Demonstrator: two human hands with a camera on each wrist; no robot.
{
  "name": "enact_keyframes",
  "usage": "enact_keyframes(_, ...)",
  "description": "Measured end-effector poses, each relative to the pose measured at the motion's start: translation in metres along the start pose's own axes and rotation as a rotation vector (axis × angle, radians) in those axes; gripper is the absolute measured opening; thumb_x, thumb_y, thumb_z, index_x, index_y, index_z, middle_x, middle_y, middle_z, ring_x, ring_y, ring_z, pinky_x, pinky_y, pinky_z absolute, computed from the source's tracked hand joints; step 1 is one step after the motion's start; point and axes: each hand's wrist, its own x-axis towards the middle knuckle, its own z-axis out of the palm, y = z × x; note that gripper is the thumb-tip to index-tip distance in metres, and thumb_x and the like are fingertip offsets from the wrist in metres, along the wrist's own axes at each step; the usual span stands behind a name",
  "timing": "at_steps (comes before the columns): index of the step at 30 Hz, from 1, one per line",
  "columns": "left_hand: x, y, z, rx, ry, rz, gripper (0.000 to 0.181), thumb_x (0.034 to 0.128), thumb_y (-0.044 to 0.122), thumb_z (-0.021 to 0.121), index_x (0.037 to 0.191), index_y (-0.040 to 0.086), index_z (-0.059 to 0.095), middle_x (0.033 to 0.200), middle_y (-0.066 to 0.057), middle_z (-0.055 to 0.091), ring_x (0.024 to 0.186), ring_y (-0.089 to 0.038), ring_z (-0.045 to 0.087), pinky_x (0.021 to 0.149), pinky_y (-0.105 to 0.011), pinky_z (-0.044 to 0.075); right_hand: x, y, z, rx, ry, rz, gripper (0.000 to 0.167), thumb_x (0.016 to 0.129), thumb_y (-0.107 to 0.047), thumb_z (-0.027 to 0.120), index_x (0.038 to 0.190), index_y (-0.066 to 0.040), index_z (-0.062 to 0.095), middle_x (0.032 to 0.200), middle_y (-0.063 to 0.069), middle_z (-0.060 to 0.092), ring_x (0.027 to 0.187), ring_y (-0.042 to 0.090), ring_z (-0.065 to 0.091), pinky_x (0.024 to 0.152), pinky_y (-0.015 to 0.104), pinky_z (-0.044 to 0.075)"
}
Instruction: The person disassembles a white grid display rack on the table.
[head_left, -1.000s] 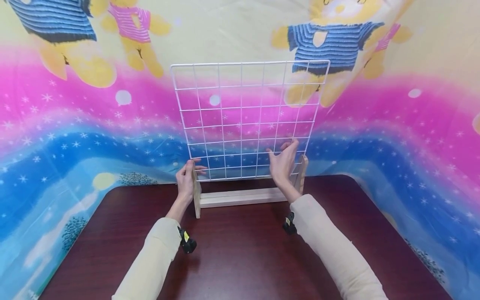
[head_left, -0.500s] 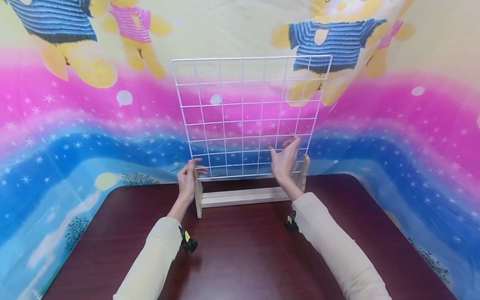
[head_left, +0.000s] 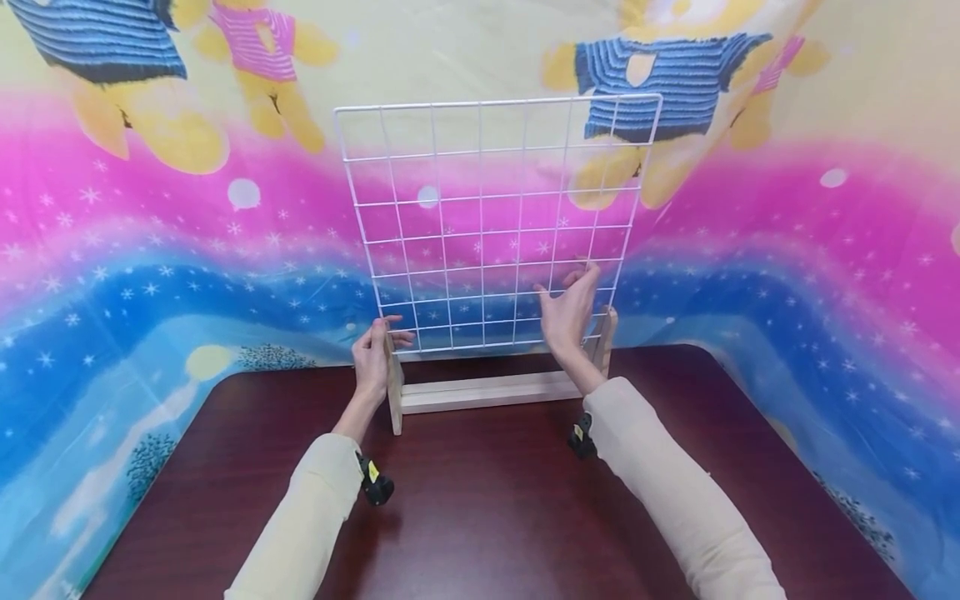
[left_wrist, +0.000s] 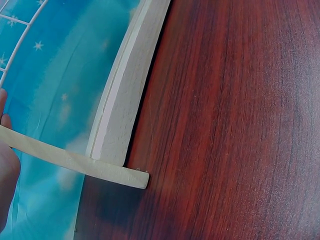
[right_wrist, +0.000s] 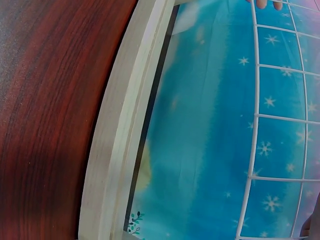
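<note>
- The wooden stand [head_left: 487, 393] stands on the tabletop [head_left: 480, 500], near its far edge and between the two rounded far corners, its low rail running roughly along that edge
- The white wire grid [head_left: 482, 197] is raised above the rail, its lower border between the stand's two side posts
- The left hand [head_left: 371, 360] grips the top of the stand's left post, fingers round its inner side; whether they touch the wires I cannot tell
- The right hand [head_left: 566, 317] grasps the grid low on its right side, thumb pointing up, beside the right post
- A black device [head_left: 377, 483] sits at the left cuff, another at the right
- A patterned cloth [head_left: 112, 217] with bears and snowflakes hangs beyond the tabletop's far edge and sides
</note>
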Motion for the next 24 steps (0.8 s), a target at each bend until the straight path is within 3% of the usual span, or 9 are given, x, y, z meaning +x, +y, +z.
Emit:
enact_keyframes(8, 0.001, -0.002, -0.001, 0.018, 0.011, 0.020, 0.039, 0.1054, 0.018, 0.039, 0.103, -0.008, 0.068, 0.088, -0.041, 0.061, 0.082, -0.054, 0.060, 0.079, -0.046, 0.054, 0.004, -0.002, -0.002, 0.002, 0.006, 0.000, 0.068, 0.079, -0.018, 0.082, 0.128, -0.010, 0.035, 0.094, 0.004, 0.042, 0.083, 0.023, 0.045, 0.067, 0.036, 0.040)
enact_keyframes(12, 0.002, -0.003, -0.002, 0.037, 0.015, 0.023, 0.041, 0.1052, 0.017, 0.039, 0.099, -0.015, 0.065, 0.085, -0.037, 0.063, 0.088, -0.046, 0.063, 0.084, -0.039, 0.051, 0.006, -0.005, -0.001, 0.000, 0.003, 0.017, 0.070, 0.079, -0.018, 0.082, 0.129, -0.009, 0.034, 0.094, 0.003, 0.042, 0.083, 0.022, 0.045, 0.069, 0.036, 0.040)
enact_keyframes(16, 0.003, -0.001, -0.001, 0.031, 0.007, 0.002, 0.046, 0.1053, 0.021, 0.040, 0.107, -0.021, 0.059, 0.086, -0.035, 0.065, 0.089, -0.041, 0.066, 0.084, -0.034, 0.050, 0.009, -0.008, -0.002, -0.004, 0.007, 0.022, 0.069, 0.079, -0.019, 0.082, 0.127, -0.009, 0.034, 0.094, 0.002, 0.041, 0.082, 0.022, 0.045, 0.068, 0.035, 0.040)
enact_keyframes(19, 0.003, 0.001, 0.000, 0.021, 0.008, -0.013, 0.047, 0.1052, 0.024, 0.041, 0.113, -0.019, 0.058, 0.087, -0.036, 0.065, 0.084, -0.041, 0.067, 0.083, -0.036, 0.051, 0.011, -0.010, -0.002, -0.007, 0.009, 0.017, 0.069, 0.079, -0.019, 0.082, 0.127, -0.009, 0.034, 0.094, 0.002, 0.041, 0.083, 0.022, 0.045, 0.068, 0.035, 0.040)
enact_keyframes(24, 0.000, 0.001, -0.001, 0.028, 0.019, -0.025, 0.045, 0.1052, 0.024, 0.041, 0.106, -0.014, 0.064, 0.089, -0.042, 0.060, 0.090, -0.047, 0.063, 0.088, -0.039, 0.050, 0.009, -0.010, -0.002, -0.010, 0.005, 0.014, 0.069, 0.079, -0.018, 0.082, 0.127, -0.009, 0.034, 0.094, 0.004, 0.041, 0.084, 0.023, 0.046, 0.071, 0.036, 0.041)
